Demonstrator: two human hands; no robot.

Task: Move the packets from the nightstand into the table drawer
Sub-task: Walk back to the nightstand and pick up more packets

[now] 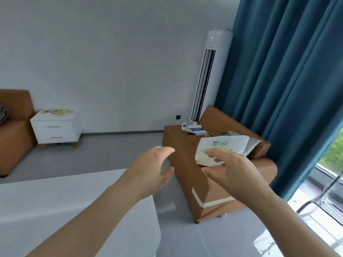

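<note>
Heading over to the nightstand (55, 127) at the far left is what's called for first tbh. Both the left hand (150, 169) and right hand (229, 168) are held up loose and empty, so the yellowish packets (55, 111) on top are best gathered flat, two-handed.

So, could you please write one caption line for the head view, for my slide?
The left hand and right hand hover open; yellow packets lie on the white nightstand across the room.
</note>
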